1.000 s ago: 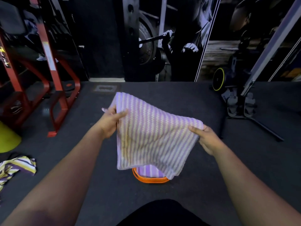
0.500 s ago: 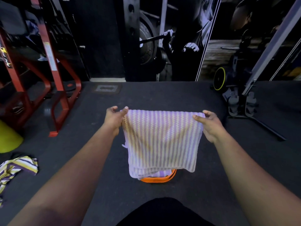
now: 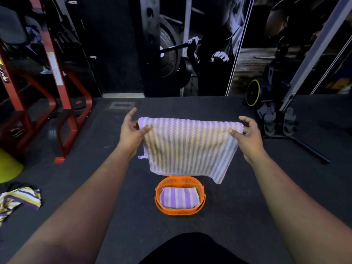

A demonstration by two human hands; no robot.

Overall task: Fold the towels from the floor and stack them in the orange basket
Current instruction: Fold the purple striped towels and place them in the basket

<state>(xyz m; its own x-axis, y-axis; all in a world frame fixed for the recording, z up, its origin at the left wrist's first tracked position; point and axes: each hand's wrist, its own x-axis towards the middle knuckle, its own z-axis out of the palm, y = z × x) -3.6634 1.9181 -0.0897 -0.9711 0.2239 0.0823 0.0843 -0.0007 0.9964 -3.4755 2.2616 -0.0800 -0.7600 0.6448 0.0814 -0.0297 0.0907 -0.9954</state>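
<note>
Below, at lower centre, the orange basket holds one folded towel; my left hand and right hand pinch a striped towel.

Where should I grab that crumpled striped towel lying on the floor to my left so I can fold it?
Judging by its bunched pose, take the crumpled towel from above at its exposed right end, which is the nearest and highest part. Its corners are hidden in the heap, so shake it out before a corner grip.
</note>
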